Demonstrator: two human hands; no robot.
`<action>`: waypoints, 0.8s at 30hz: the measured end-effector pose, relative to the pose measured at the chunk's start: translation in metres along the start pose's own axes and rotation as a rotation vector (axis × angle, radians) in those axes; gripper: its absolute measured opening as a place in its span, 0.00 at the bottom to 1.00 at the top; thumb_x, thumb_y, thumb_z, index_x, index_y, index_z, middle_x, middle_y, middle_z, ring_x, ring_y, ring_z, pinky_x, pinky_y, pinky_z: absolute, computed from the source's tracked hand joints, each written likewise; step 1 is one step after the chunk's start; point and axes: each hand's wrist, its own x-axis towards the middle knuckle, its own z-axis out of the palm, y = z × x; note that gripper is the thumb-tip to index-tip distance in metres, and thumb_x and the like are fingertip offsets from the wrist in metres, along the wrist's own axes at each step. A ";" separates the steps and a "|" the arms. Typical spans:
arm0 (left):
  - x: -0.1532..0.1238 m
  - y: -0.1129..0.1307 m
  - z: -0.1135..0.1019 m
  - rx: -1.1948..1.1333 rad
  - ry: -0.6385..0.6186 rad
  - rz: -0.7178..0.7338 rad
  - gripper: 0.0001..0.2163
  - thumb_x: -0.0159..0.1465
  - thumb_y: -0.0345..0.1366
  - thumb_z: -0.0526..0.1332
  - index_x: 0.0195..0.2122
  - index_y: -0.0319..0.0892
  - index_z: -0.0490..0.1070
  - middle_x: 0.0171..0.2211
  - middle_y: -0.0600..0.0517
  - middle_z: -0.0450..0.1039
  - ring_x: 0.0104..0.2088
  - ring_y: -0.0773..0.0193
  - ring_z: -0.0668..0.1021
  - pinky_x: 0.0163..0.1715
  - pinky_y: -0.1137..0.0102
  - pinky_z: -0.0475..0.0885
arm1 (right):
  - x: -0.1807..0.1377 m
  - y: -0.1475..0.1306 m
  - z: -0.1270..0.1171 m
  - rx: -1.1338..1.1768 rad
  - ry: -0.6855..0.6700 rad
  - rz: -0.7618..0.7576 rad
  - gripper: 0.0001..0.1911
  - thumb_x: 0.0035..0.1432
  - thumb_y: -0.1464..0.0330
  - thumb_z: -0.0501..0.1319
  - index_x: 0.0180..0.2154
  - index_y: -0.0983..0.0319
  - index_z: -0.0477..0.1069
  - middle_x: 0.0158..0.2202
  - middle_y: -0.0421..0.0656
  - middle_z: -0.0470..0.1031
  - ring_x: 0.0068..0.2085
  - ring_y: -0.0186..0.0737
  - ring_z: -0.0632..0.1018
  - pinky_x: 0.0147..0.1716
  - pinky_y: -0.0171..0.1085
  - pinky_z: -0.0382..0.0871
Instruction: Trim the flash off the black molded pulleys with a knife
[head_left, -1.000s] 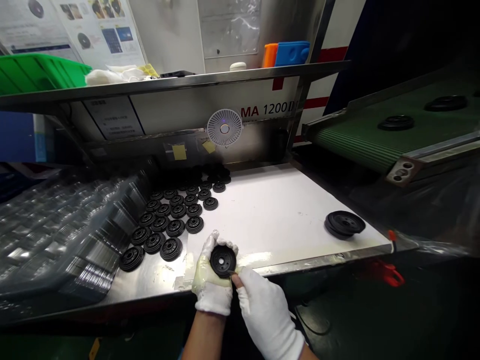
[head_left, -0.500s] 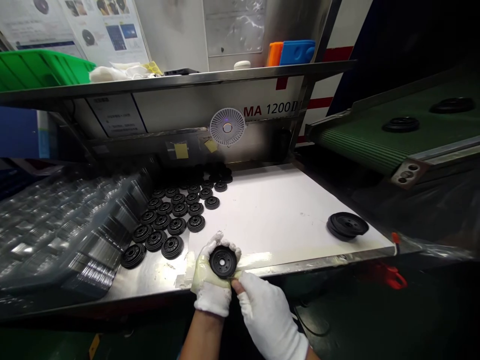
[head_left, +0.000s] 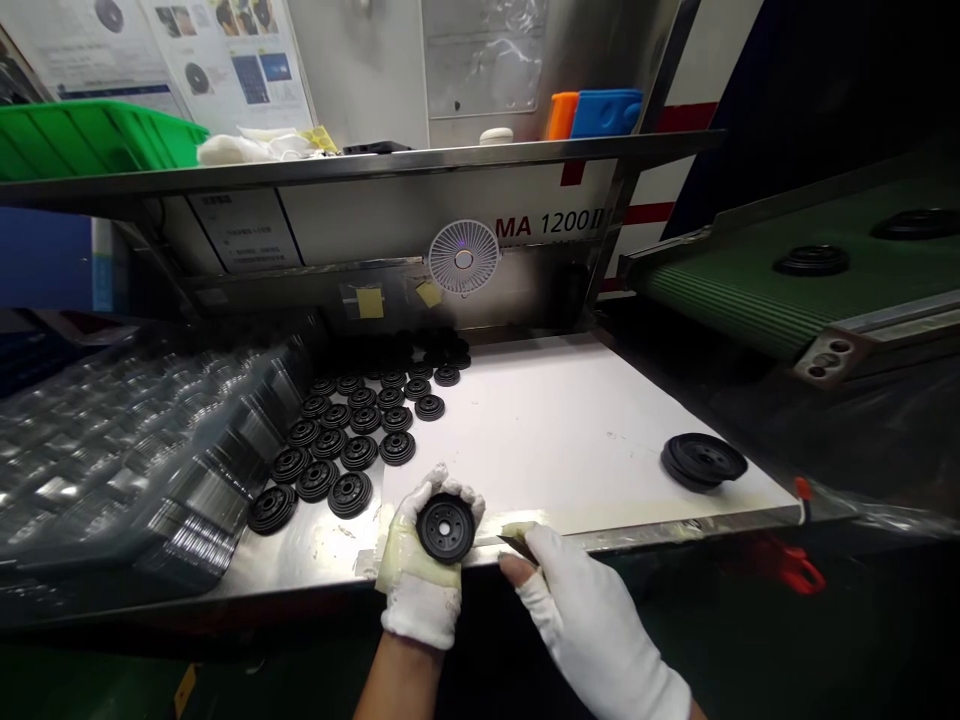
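Observation:
My left hand [head_left: 424,560], in a white glove with a yellowish palm, is wrapped round a black grooved wheel [head_left: 445,528]. The wheel's face, with a centre hole and a ring of smaller holes, is turned up toward me. To its right and apart from it, my right hand [head_left: 592,610], also in a white glove with a bare thumb tip, pinches a small dark pointed blade [head_left: 517,545]. The blade's tip points left; its other end is hidden in the fingers. Rows of similar black wheels [head_left: 360,453] lie on the table beyond my left hand.
Stacked clear plastic trays [head_left: 135,450] fill the left. More black wheels [head_left: 703,460] sit at the right of the white sheet [head_left: 540,430]. A green conveyor [head_left: 720,290] carries wheels at the far right. A fan [head_left: 463,257] hangs under the metal shelf [head_left: 420,160].
My right hand with the blade has moved right, away from the wheel's edge. The left hand still holds the wheel in nearly the same place. The view has shifted slightly.

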 end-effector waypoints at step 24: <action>-0.003 0.012 0.001 0.329 -0.179 -0.032 0.17 0.56 0.36 0.56 0.48 0.46 0.64 0.48 0.46 0.67 0.47 0.51 0.71 0.44 0.50 0.65 | -0.011 0.031 -0.013 0.124 0.033 -0.026 0.12 0.58 0.69 0.47 0.41 0.58 0.65 0.32 0.41 0.72 0.31 0.38 0.74 0.31 0.35 0.67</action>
